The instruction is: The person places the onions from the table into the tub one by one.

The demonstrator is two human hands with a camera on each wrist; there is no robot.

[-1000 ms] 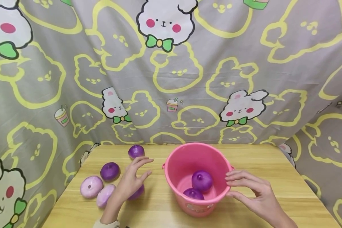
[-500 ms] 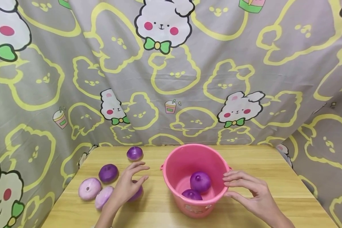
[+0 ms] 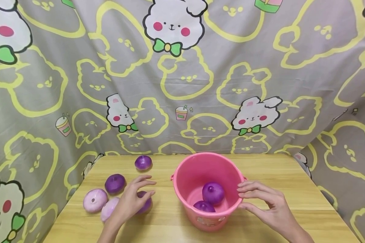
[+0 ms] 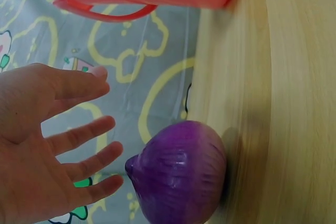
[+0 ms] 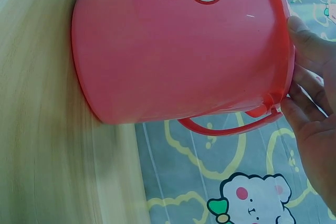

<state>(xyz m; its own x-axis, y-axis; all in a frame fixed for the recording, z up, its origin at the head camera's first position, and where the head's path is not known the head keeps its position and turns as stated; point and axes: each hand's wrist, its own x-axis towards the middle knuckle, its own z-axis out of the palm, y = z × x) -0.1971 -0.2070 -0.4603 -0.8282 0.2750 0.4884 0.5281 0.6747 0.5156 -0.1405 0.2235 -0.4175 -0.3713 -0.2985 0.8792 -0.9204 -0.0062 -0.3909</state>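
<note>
My left hand (image 3: 134,199) hovers over the left part of the table with fingers spread and nothing held. A purple onion (image 3: 145,203) lies partly hidden beneath it; the left wrist view has a purple onion (image 4: 178,174) just off the fingertips. At the right side of a pink bucket (image 3: 200,219), my right hand (image 3: 267,204) rests thumb and fingertips against the rim, fingers loosely bent. In the right wrist view those fingertips (image 5: 296,24) touch the rim's outer edge. Inside the bucket are two purple onions, one (image 3: 213,193) in full view and another (image 3: 204,206) partly behind the front rim.
Left of my left hand are a dark purple onion (image 3: 115,184) and two pale onions, one round (image 3: 95,200), one (image 3: 109,208) partly covered by my wrist. Another purple onion (image 3: 143,162) sits near the table's back edge. A patterned curtain (image 3: 197,84) hangs behind the wooden table (image 3: 270,165).
The head view has shifted slightly. My left hand has dipped a little over the onion beneath it, uncovering less of the nearer pale onion. Right hand and bucket keep their places.
</note>
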